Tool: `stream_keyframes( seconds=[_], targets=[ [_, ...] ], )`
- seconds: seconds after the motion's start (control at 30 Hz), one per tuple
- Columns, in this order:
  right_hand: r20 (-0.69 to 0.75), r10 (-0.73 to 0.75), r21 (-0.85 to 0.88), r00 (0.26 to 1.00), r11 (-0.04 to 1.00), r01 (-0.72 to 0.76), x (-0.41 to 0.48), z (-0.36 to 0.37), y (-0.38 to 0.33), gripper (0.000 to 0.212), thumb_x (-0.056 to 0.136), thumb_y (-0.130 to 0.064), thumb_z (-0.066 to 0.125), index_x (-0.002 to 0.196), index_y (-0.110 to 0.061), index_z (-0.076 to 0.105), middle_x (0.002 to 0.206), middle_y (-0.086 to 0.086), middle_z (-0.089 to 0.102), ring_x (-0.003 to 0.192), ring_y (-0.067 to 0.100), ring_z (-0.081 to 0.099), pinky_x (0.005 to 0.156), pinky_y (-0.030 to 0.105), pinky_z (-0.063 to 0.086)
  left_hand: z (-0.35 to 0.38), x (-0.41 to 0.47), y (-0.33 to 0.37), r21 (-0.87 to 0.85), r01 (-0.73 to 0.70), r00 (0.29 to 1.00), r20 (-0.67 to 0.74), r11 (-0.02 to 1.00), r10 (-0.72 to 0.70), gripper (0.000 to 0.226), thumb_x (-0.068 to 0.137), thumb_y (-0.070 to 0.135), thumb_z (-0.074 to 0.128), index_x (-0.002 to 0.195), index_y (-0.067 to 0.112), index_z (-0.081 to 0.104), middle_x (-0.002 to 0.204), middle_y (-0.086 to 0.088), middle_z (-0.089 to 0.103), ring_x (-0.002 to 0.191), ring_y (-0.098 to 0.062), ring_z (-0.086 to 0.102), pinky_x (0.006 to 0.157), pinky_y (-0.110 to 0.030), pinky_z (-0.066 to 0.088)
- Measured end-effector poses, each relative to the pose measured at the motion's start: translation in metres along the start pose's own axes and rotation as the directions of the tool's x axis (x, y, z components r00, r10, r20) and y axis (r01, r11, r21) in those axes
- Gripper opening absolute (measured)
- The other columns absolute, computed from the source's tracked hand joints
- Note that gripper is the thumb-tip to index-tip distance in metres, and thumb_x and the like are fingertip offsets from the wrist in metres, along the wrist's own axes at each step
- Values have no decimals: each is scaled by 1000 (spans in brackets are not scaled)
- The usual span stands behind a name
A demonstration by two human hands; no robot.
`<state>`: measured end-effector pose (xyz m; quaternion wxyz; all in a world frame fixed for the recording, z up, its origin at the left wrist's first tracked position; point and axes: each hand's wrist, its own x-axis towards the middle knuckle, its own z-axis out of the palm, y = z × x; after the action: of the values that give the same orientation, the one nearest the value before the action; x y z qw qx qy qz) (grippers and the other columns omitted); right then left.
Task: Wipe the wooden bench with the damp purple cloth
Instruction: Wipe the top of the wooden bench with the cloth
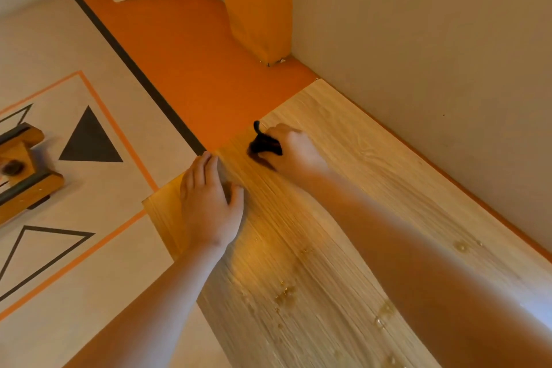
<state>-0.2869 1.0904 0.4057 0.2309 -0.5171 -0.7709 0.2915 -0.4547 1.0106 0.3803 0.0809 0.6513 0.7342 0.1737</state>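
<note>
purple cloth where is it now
Head view, centre: the purple cloth is bunched in the right hand near the far end of the wooden bench.

A right hand (294,149) is gripping a bunched dark cloth (264,146) against a pale wooden worktop (373,188) near its 11 o'clock corner. The left hand (209,203) is lying flat on the 9 o'clock edge. Water droplets (286,293) are glistening toward 6 o'clock.

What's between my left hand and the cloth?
Only bare bench wood separates the left hand from the cloth in the right hand, per the head view.

Wooden bench (373,182), droplets (286,293), cloth (264,145)
</note>
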Motion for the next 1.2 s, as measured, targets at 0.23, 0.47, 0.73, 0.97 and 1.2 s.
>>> stream_keyframes(
  seconds=[0.23,0.47,0.73,0.97,1.2],
  targets=[
    [-350,395,48,849,913,-405,24,-85,81,30,88,-16,63,117,-12,62,113,7,64,99,21,63,78,22,48,3,1,1,22,11,1000,-4,1000,-10,62,89,39,35,142,6,39,150,-8,36,140,-25,27,116,-45,24],
    [-218,276,37,936,961,-275,3,-29,24,28,86,-16,65,113,-12,63,110,3,62,95,16,59,72,16,43,3,1,-1,26,3,1000,3,1000,-3,60,89,37,38,141,6,39,150,-8,36,140,-25,27,115,-46,25],
    [-269,279,18,922,958,-285,-17,-66,54,26,89,-18,62,115,-15,63,113,1,61,98,13,59,81,20,47,2,0,1,39,2,1000,3,999,-2,64,87,38,36,141,5,39,149,-10,36,139,-27,27,115,-47,24],
    [-408,458,68,790,878,-473,-7,-81,74,32,88,-16,62,120,-13,60,114,7,64,99,21,62,81,27,51,2,1,1,58,3,1000,-6,998,-3,63,86,36,38,140,3,40,148,-12,38,138,-29,30,114,-47,24],
    [-185,233,-28,955,970,-242,-39,-15,8,32,84,-37,66,106,-14,61,102,0,59,86,16,59,67,25,48,2,1,-2,63,-16,1000,17,998,15,65,86,39,37,141,4,37,149,-11,35,139,-28,28,114,-48,24]
  ],
)
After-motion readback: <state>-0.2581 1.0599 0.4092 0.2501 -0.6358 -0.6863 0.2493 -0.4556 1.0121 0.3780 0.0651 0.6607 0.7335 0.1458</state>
